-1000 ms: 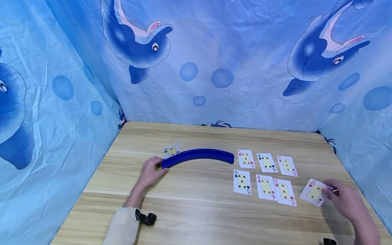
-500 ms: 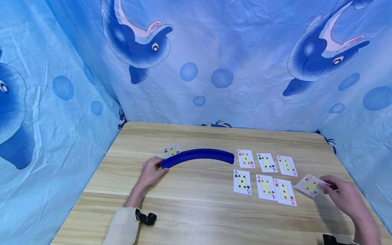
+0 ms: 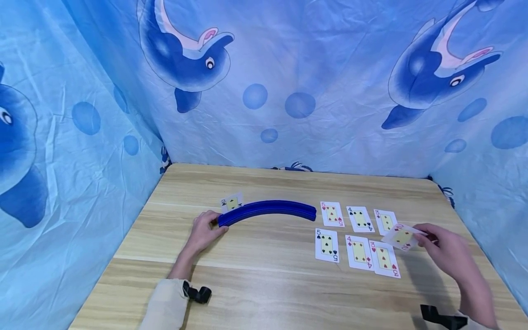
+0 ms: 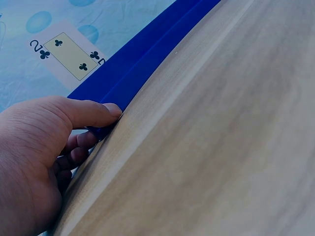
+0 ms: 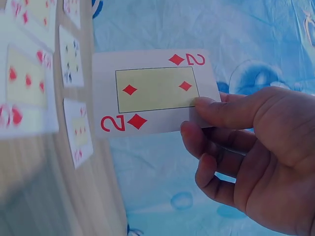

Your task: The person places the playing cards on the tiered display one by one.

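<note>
A curved blue card holder [image 3: 268, 208] lies on the table, and my left hand [image 3: 204, 232] grips its left end, the thumb [image 4: 101, 113] over the near side. A two of clubs [image 4: 66, 56] stands in the holder near that end. My right hand [image 3: 443, 250] pinches the two of diamonds [image 5: 155, 91] by one short edge, between thumb and fingers. In the head view this card appears above the table, overlapping part of the back row's three of diamonds [image 3: 385, 221] and a corner of the three of hearts [image 3: 385, 260].
Face-up cards lie in two rows: five of hearts [image 3: 332, 214] and four of spades [image 3: 360, 219] behind, five of spades [image 3: 327, 245] and four of diamonds [image 3: 359, 252] in front. The wooden table [image 3: 264, 284] ends at a blue dolphin-print cloth [image 3: 264, 68].
My right hand has lifted the two of diamonds and carried it left and away from me, to the three of diamonds. My left hand and the holder have stayed put.
</note>
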Motion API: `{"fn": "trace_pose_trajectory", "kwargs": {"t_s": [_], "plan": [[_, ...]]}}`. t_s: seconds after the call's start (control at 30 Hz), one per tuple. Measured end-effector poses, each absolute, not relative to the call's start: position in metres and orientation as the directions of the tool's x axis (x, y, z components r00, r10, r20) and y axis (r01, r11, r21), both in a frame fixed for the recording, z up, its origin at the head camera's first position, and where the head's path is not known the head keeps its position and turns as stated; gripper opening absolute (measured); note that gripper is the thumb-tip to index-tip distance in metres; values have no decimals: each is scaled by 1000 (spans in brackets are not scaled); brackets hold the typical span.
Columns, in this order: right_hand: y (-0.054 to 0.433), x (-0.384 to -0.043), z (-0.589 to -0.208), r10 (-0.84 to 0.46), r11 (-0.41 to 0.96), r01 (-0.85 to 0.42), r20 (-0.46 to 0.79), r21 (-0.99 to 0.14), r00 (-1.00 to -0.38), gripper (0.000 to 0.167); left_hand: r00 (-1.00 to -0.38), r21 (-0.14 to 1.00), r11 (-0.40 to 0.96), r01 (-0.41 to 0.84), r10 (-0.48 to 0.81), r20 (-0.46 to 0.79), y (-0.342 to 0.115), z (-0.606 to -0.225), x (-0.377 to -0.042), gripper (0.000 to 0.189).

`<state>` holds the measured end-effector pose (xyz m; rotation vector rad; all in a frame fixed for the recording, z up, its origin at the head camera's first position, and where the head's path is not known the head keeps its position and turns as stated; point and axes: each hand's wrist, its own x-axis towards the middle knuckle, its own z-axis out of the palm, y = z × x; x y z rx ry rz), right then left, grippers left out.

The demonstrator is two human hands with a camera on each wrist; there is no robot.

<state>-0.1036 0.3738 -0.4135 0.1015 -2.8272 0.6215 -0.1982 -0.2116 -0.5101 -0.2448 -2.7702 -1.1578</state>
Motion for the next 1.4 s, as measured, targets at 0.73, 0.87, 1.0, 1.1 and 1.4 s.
{"fn": "trace_pose_trajectory", "kwargs": {"t_s": [0.73, 0.87, 1.0, 1.1, 1.4], "plan": [[301, -134, -399, -134, 848, -314, 402, -427, -906, 19, -977, 683, 702, 201, 96, 189, -210, -510, -200, 31], [290, -139, -399, -155, 839, -343, 419, -422, -895, 19, -979, 688, 700, 192, 92, 179, -211, -510, -199, 31], [280, -143, -400, -175, 827, -368, 428, -425, -887, 18, -980, 689, 699, 190, 91, 178, -211, -511, -199, 30], [273, -146, -400, -183, 818, -378, 427, -433, -886, 18, -978, 689, 697, 196, 93, 184, -212, -511, -199, 30], [250, -153, -396, -187, 792, -394, 430, -466, -883, 16, -979, 695, 692, 193, 93, 179, -212, -509, -198, 30]]}}
